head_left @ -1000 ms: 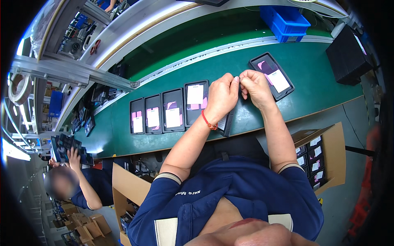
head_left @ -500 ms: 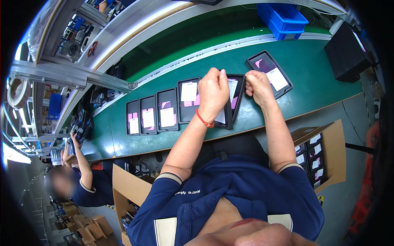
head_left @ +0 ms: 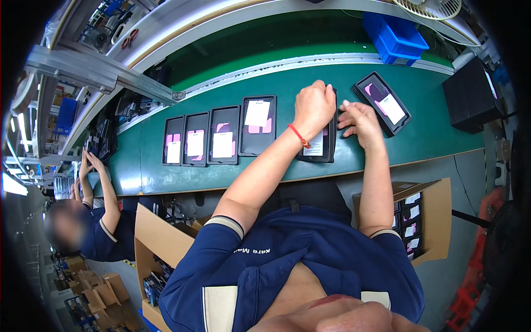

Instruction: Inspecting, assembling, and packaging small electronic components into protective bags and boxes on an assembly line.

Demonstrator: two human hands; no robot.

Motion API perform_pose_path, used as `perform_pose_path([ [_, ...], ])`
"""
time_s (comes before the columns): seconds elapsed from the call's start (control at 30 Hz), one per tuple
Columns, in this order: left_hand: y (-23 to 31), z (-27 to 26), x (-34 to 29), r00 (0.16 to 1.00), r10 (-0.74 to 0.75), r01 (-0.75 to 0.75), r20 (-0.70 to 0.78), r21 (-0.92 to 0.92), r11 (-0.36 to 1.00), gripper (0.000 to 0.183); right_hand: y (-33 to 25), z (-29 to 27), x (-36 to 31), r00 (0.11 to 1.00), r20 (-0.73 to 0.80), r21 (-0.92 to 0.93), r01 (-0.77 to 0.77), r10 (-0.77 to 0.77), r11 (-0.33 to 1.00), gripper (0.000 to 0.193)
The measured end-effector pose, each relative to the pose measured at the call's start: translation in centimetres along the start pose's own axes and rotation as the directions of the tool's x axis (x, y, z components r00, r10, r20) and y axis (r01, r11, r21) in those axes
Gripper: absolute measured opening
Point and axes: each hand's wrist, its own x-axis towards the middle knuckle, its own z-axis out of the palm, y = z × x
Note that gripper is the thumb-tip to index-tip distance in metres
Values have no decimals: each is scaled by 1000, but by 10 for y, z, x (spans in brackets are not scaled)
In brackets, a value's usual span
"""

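Observation:
My left hand is closed over the far part of a black tray, its thumb beside the tray's far end. Most of that tray and a printed white sheet in it are covered by the hand and wrist. Just right of it, my right hand is open, fingers apart and holding nothing. Farther right lies a tilted black tray with a white card and pink-and-purple pieces. Left of my left hand, a larger black tray bears a white card and pink pieces.
Several smaller trays line the green table at left. Blue bins and a black box stand at the back right. Open cartons flank me below the table edge. A co-worker works at far left.
Two overlapping, fanned trays under my hands now look lined up as one. My right hand has gone from closed to open, off the tray. The view has shifted slightly.

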Motion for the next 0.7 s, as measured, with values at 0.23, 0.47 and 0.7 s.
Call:
perform_pose_path([
  [0.23,-1,3,-4,997,-48,46,63,37,998,25,25,29,-1,996,0,118,89,-90,989,32],
  [0.47,10,-12,-2,999,25,-22,-21,137,990,24,23,27,0,955,-262,-257,70,-139,964,17],
  [0.7,10,-17,8,999,-29,25,21,160,987,25,22,-32,19,732,-233,-832,191,-640,521,26],
])
